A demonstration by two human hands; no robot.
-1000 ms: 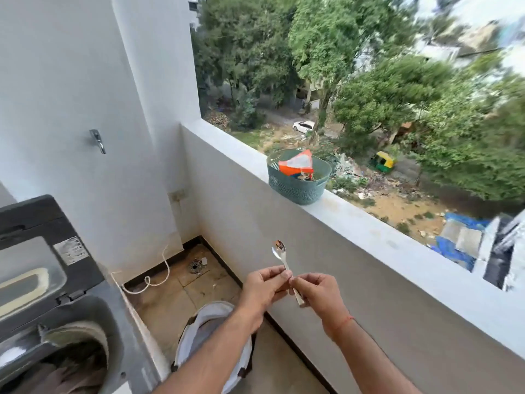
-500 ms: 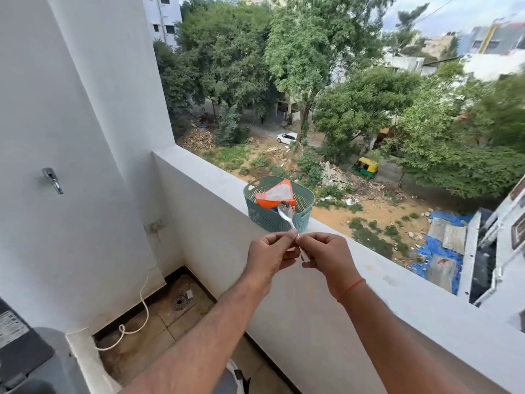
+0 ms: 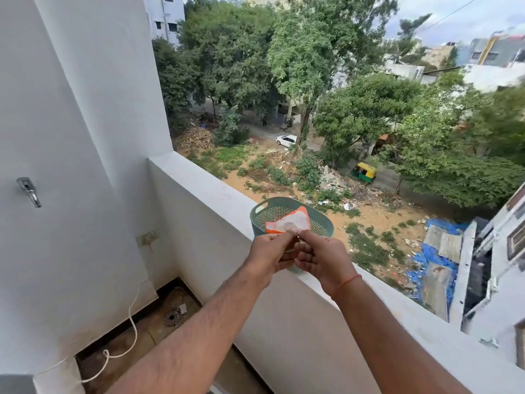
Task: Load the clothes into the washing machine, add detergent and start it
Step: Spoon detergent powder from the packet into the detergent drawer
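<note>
**Balcony ledge: reaching for the detergent**

A white-walled balcony overlooks trees and a dirt lot; on its parapet ledge (image 3: 216,191) stands a green perforated basket (image 3: 319,223). Inside the basket, leaning upright, is an orange-and-white detergent pouch (image 3: 289,221), its mouth toward the hands. The left hand (image 3: 270,255) and right hand (image 3: 324,260) meet just in front of the pouch, fingertips pinched together on something small. It looks like a spoon handle, though blur makes it hard to confirm. Each grip is closed in a pinch; exactly what either holds I cannot tell.

The washing machine is barely in view, perhaps a grey corner at lower left. A tap (image 3: 28,190) juts from the wall.

To do the detergent step well, steady the pouch with one hand, scoop inside the basket, and keep the basket away from the ledge's outer edge.
</note>
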